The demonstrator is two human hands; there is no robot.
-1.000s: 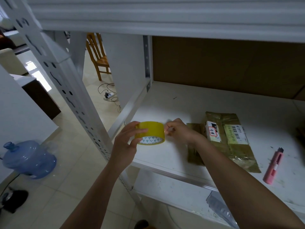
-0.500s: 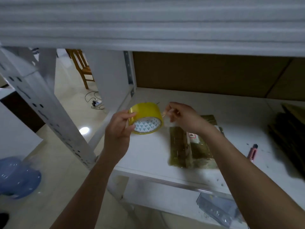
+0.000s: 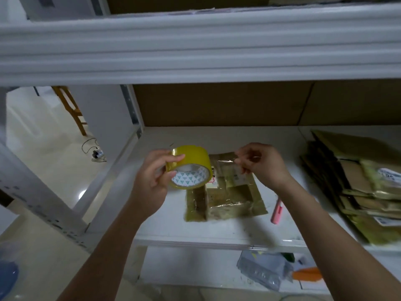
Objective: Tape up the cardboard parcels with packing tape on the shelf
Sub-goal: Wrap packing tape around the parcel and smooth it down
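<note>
A person stands at a white metal shelf (image 3: pixel 173 222), both bare arms reaching in from the bottom of the view. The left hand (image 3: pixel 155 177) grips a yellow roll of packing tape (image 3: pixel 189 166), thumb and fingers curled round its rim, held in the air above the shelf. The right hand (image 3: pixel 258 164) pinches the free end of a clear tape strip (image 3: pixel 224 161) between thumb and fingertips. The strip is drawn out from the roll toward three o'clock, so its long axis runs left to right between the two hands.

The flat cardboard parcel (image 3: pixel 225 198), already shiny with tape and bearing labels, lies on the shelf directly under the strip and toward six o'clock of it, nearer the right hand than the left. Its long sides run roughly twelve to six, so the strip crosses its far end. Lowering both hands would likely lay the strip there.

A pink cutter (image 3: pixel 277 211) lies just beside the parcel at three o'clock. A stack of more parcels (image 3: pixel 358 183) sits farther toward three o'clock.
</note>
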